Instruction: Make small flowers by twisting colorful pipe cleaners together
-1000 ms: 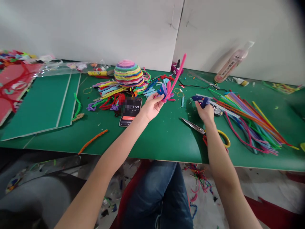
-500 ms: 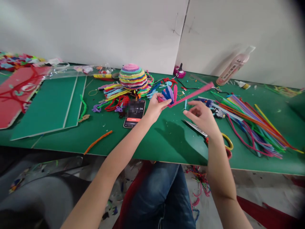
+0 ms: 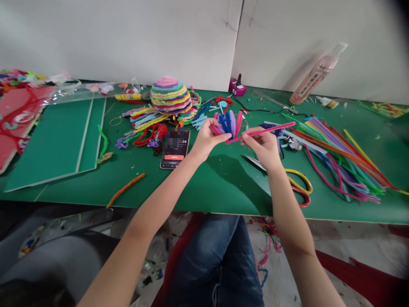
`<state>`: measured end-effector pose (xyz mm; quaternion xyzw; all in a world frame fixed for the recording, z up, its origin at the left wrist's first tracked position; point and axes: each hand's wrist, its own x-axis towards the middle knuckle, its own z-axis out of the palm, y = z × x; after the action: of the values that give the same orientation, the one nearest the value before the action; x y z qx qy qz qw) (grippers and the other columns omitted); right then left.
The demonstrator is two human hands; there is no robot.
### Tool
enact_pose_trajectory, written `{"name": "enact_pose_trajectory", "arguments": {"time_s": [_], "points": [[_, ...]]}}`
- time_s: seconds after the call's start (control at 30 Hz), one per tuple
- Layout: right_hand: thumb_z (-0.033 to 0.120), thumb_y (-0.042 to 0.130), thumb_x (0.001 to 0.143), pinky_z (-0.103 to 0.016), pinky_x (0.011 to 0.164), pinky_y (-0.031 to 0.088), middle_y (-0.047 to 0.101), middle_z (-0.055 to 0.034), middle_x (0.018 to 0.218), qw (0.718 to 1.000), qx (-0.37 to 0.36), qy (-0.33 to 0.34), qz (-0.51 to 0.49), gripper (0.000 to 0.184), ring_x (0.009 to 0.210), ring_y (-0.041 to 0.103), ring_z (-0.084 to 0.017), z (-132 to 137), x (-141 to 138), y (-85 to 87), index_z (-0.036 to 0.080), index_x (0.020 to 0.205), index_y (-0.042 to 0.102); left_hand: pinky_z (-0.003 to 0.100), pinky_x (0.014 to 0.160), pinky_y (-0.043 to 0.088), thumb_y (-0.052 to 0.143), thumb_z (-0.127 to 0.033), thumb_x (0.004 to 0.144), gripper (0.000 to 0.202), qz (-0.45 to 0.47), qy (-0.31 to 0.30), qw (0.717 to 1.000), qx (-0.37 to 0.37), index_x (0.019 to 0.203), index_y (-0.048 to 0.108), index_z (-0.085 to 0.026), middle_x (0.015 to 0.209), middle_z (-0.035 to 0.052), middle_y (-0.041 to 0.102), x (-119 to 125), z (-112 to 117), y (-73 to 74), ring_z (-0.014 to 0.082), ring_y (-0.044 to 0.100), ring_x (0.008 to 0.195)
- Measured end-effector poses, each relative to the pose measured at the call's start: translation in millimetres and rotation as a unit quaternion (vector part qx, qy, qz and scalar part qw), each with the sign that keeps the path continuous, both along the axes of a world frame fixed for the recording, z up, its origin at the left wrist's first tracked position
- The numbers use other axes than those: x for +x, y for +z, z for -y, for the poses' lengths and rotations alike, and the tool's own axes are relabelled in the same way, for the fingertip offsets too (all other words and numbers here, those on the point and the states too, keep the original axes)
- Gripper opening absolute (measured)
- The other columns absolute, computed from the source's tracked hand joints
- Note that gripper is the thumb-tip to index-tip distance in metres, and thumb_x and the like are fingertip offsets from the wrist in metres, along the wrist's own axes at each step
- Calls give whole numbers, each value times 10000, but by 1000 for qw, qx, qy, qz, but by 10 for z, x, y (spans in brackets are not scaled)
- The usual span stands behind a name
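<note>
Presently pinching a looped blue, purple and pink bundle (image 3: 229, 122) in the left hand (image 3: 207, 140); gripping in the right hand (image 3: 263, 146) a long pink stem (image 3: 279, 127) reaching to the bundle's base; holding the hands near each other but apart, above the green desk (image 3: 198, 192); stretching the right forearm (image 3: 289, 213) over scissors (image 3: 254, 162), with a phone (image 3: 174, 149) just left of the left hand, a striped dome (image 3: 170, 96) beyond it and loose stems (image 3: 347, 157) right of the right hand.

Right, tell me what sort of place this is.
Probably a craft workshop: scissors and a bundle of pipe cleaners lie on a green table, and a pink pipe cleaner is held above it.
</note>
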<state>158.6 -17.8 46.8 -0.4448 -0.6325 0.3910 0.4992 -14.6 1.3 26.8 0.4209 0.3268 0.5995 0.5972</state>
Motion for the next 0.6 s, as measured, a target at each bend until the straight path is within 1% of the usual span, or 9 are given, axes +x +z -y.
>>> {"name": "enact_pose_trajectory", "arguments": {"time_s": [0.13,0.3,0.47,0.6], "points": [[463,675,739,-236,540,455,638,19,673,998,-30,5,-54,266,648,629,-108,-23,-49,-42,215,810,604,216,616,470,785,-104,570,435,45,-42,997,-35,815,439,-202,650,-80,548,-32,-27,2,63,559,592],[499,670,726,-236,593,501,658,31,733,987,-79,24,-139,311,679,661,-107,-26,-116,-85,237,824,534,200,620,489,769,-98,593,395,54,-74,994,-59,805,449,-194,687,-71,582,-50,-42,-12,59,594,611],[512,658,731,-238,602,512,654,27,718,982,-115,33,-144,331,674,666,-108,-11,-132,-98,232,847,525,200,655,500,764,-80,616,373,67,-84,992,-63,803,458,-185,721,-56,607,-54,-51,-26,69,625,658],[504,637,753,-241,621,511,656,20,737,978,-133,37,-154,317,721,678,-118,4,-135,-103,235,880,528,202,631,492,747,-69,640,349,70,-95,990,-75,799,459,-185,723,-49,614,-49,-45,-10,69,619,635]]}}
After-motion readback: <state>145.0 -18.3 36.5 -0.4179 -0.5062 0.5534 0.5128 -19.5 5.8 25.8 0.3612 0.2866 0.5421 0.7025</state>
